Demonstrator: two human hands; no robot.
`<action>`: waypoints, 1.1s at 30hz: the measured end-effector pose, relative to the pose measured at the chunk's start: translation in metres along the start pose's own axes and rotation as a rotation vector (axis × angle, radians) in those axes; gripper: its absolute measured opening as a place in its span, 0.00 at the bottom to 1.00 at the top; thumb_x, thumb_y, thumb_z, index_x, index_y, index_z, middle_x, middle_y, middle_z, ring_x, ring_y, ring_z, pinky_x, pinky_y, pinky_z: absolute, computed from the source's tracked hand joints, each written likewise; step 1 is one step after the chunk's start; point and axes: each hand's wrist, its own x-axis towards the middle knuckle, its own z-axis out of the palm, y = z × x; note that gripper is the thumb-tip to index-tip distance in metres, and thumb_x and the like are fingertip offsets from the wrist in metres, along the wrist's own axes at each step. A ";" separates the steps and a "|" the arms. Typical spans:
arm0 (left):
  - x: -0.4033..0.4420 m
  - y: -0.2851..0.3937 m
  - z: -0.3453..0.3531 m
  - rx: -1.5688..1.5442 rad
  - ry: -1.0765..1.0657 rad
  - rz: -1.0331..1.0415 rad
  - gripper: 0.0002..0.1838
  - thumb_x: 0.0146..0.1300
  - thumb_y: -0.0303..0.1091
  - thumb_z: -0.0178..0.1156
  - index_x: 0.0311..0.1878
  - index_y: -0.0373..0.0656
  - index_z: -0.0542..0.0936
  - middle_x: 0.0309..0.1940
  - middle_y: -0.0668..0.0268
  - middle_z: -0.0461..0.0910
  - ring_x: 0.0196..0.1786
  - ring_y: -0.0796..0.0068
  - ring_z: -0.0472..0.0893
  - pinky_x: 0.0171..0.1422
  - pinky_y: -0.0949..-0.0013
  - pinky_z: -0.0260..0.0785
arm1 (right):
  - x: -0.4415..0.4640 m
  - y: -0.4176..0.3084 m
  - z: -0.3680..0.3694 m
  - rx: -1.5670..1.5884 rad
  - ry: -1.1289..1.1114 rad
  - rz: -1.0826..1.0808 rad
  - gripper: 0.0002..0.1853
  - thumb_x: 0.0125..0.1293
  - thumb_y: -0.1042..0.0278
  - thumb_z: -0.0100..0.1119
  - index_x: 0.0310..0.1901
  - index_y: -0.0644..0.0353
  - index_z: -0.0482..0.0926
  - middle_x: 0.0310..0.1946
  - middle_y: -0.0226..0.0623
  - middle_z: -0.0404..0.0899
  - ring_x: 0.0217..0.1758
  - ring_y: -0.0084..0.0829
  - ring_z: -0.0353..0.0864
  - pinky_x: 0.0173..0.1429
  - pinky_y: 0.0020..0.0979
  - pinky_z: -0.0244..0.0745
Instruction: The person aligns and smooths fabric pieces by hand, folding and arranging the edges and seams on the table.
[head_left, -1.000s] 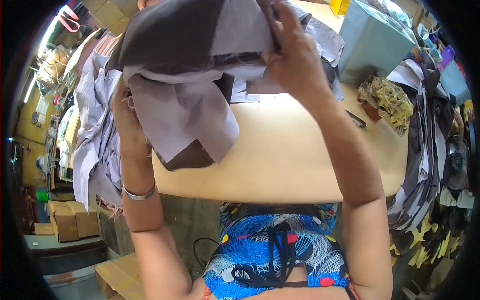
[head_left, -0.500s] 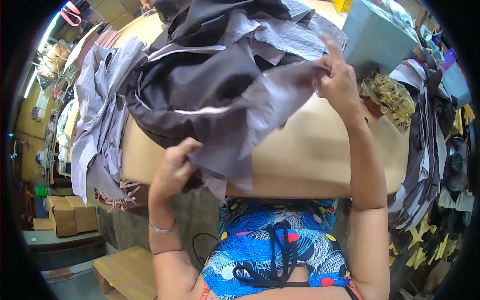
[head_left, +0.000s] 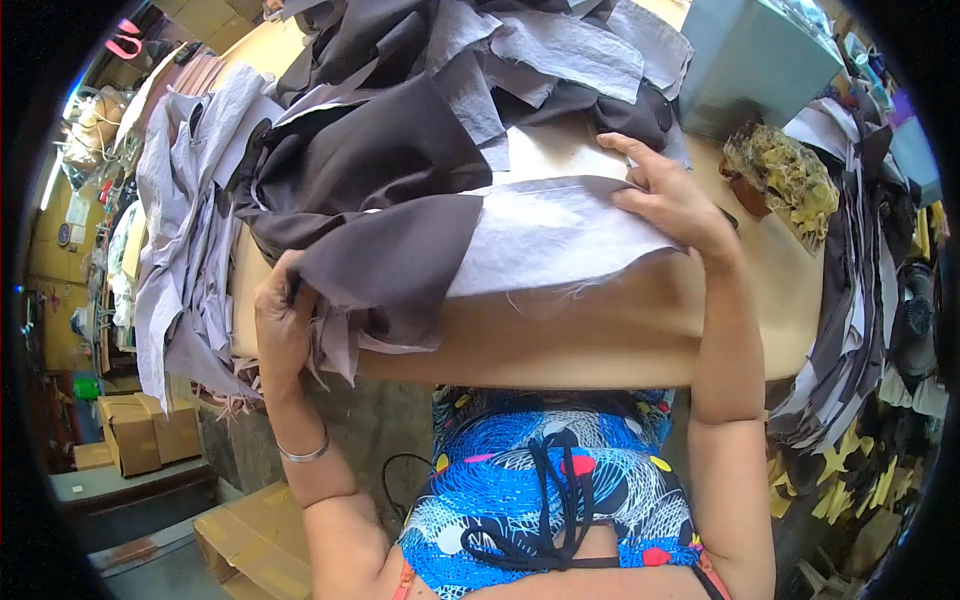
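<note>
A dark cloth piece (head_left: 400, 250) joined to a pale lavender piece (head_left: 560, 235) is stretched between my hands above the table's near edge. My left hand (head_left: 285, 308) is closed on the dark end at the left. Fingers of my right hand (head_left: 675, 198) pinch the pale end at the right, with the index finger pointing up and left. Loose threads hang from the pale lower edge. More dark cloth (head_left: 370, 150) lies bunched behind, with pale pieces (head_left: 570, 50) on top at the back.
The tan table (head_left: 580, 345) curves in front of me. Lavender cloth (head_left: 190, 220) hangs over its left side, and dark and pale strips (head_left: 850, 280) over its right. A grey-blue container (head_left: 755, 65) and a crumpled yellowish bundle (head_left: 785, 175) stand at the back right. Cardboard boxes (head_left: 150, 430) are lower left.
The cloth, first lifted high, has come down onto the table and is now spread sideways. My left hand has moved left and up since half a second ago; my right hand has lowered slightly.
</note>
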 end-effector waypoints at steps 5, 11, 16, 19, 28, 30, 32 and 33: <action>0.009 0.018 0.012 0.128 0.047 0.044 0.10 0.59 0.15 0.53 0.43 0.35 0.77 0.24 0.76 0.72 0.29 0.88 0.66 0.33 0.81 0.61 | 0.004 -0.020 0.065 -0.070 0.443 -0.728 0.43 0.52 0.51 0.68 0.68 0.55 0.60 0.54 0.46 0.75 0.58 0.40 0.72 0.64 0.42 0.62; 0.010 0.030 0.027 0.204 -0.104 0.179 0.23 0.42 0.12 0.56 0.45 0.37 0.79 0.27 0.67 0.79 0.29 0.82 0.76 0.35 0.75 0.68 | 0.006 -0.048 0.110 -0.188 0.565 -0.851 0.40 0.55 0.61 0.62 0.69 0.59 0.59 0.49 0.41 0.78 0.52 0.35 0.77 0.63 0.46 0.63; 0.013 0.038 0.022 0.882 -0.399 0.425 0.26 0.40 0.20 0.60 0.48 0.48 0.82 0.30 0.64 0.79 0.33 0.64 0.78 0.39 0.69 0.70 | -0.008 -0.049 0.084 -0.171 0.101 -0.582 0.40 0.52 0.80 0.53 0.70 0.59 0.57 0.40 0.53 0.80 0.44 0.49 0.80 0.49 0.44 0.73; 0.015 0.026 0.014 1.209 -0.232 0.389 0.24 0.42 0.22 0.60 0.48 0.48 0.80 0.38 0.64 0.77 0.41 0.64 0.78 0.48 0.64 0.68 | -0.008 -0.053 0.109 -0.021 -0.048 -0.532 0.44 0.50 0.84 0.49 0.72 0.51 0.51 0.24 0.54 0.77 0.25 0.51 0.79 0.32 0.46 0.73; 0.013 0.010 0.066 0.551 -0.194 0.266 0.19 0.41 0.20 0.61 0.41 0.41 0.79 0.30 0.58 0.78 0.35 0.59 0.80 0.45 0.63 0.71 | 0.002 -0.038 0.090 0.172 0.177 -0.504 0.38 0.54 0.81 0.50 0.69 0.54 0.57 0.25 0.47 0.80 0.24 0.49 0.79 0.28 0.44 0.73; 0.028 0.016 0.057 0.273 -0.329 -0.021 0.12 0.47 0.18 0.56 0.37 0.33 0.77 0.24 0.51 0.76 0.26 0.59 0.78 0.36 0.68 0.69 | 0.008 -0.031 0.086 -0.039 0.317 -0.579 0.36 0.54 0.80 0.52 0.68 0.55 0.58 0.27 0.46 0.80 0.24 0.49 0.79 0.28 0.43 0.72; 0.043 0.015 0.051 0.293 -0.404 0.010 0.12 0.50 0.20 0.53 0.39 0.33 0.77 0.23 0.55 0.76 0.25 0.68 0.76 0.34 0.71 0.68 | 0.011 -0.030 0.082 -0.234 0.480 -0.588 0.35 0.54 0.75 0.55 0.67 0.54 0.63 0.37 0.40 0.81 0.36 0.41 0.81 0.38 0.41 0.72; 0.048 0.012 0.049 0.237 -0.410 -0.010 0.12 0.50 0.20 0.52 0.40 0.33 0.77 0.23 0.58 0.76 0.25 0.71 0.76 0.34 0.72 0.68 | 0.016 -0.026 0.083 -0.330 0.625 -0.630 0.34 0.54 0.74 0.56 0.66 0.53 0.64 0.39 0.38 0.80 0.39 0.38 0.80 0.42 0.40 0.71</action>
